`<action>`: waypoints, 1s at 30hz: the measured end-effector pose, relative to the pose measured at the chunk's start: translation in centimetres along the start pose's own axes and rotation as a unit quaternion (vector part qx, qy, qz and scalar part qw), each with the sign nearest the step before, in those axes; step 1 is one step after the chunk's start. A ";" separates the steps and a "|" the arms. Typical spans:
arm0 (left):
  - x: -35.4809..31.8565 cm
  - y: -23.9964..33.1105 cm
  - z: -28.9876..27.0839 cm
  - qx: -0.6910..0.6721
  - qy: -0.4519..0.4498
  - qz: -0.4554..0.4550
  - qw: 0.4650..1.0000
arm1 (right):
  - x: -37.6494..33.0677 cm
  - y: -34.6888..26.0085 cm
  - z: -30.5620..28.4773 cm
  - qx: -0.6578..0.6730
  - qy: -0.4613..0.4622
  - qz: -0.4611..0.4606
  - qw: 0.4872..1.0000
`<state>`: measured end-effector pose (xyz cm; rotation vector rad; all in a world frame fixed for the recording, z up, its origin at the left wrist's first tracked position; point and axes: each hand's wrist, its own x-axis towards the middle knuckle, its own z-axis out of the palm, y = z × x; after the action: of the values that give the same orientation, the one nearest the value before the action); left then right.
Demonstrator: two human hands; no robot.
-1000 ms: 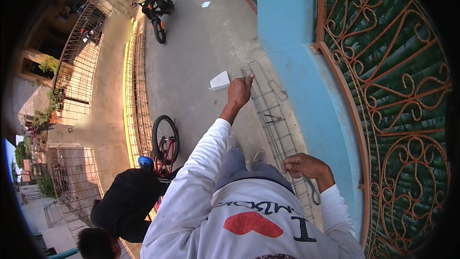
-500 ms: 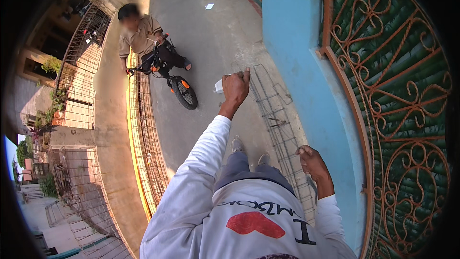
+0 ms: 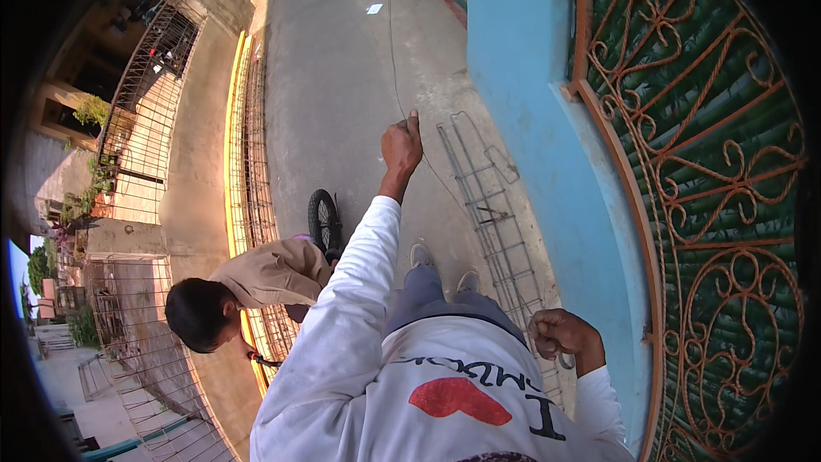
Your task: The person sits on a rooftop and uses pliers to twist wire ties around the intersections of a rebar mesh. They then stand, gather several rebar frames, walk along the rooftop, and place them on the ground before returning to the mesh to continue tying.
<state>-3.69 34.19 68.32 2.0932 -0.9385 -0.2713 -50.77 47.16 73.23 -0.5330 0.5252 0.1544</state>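
Note:
My left hand is raised in front of me, its fingers closed in a pinch on a thin wire. One part of the wire runs far ahead over the road; another slants down toward a steel rebar cage lying on the ground along the wall. My right hand is curled closed low at my right side, above the near end of the cage. A small grey loop shows just below it; what those fingers hold is hidden.
At near left a person in a brown shirt bends over a bicycle, whose front wheel shows beside my left forearm. More rebar cages lie along the left edge. A blue wall and an ornate metal gate stand at right.
The person on the bicycle has come from ahead to close on my left. My left hand has shifted slightly left, my right hand lower. The long wire now shows clearly.

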 end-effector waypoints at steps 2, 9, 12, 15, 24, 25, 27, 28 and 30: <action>-0.5 0.2 -0.2 0.033 0.010 0.005 0.999 | 0.4 -0.3 -0.2 -0.197 0.142 0.004 0.970; -2.2 1.6 -0.4 0.107 0.042 0.000 0.993 | 1.7 -4.6 0.8 -0.606 0.261 0.071 0.748; -2.5 2.4 -0.1 0.112 0.053 -0.007 0.992 | 2.2 -4.7 1.5 -0.490 0.189 0.069 0.848; -2.6 2.6 0.2 0.115 0.053 -0.025 0.992 | 3.8 -4.4 2.3 -0.412 0.173 0.066 0.892; -3.9 3.9 2.2 0.118 0.037 -0.044 0.991 | 14.2 -6.1 3.9 -0.150 0.340 -0.188 0.909; -4.0 4.1 2.5 0.117 0.040 -0.045 0.991 | 14.5 -7.1 4.5 -0.199 0.358 -0.183 0.893; -4.4 4.3 3.0 0.116 0.044 -0.050 0.991 | 14.7 -8.6 5.3 -0.297 0.393 -0.170 0.854; -4.5 4.3 3.2 0.117 0.039 -0.054 0.991 | 15.1 -8.4 4.8 -0.372 0.422 -0.216 0.798; -4.5 4.1 3.3 0.120 0.032 -0.062 0.990 | 16.1 -8.3 4.1 -0.509 0.464 -0.302 0.659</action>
<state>-10.60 33.72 68.69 2.3711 -0.8383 -0.1602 -32.97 42.35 71.63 -1.9290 1.2304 -0.5627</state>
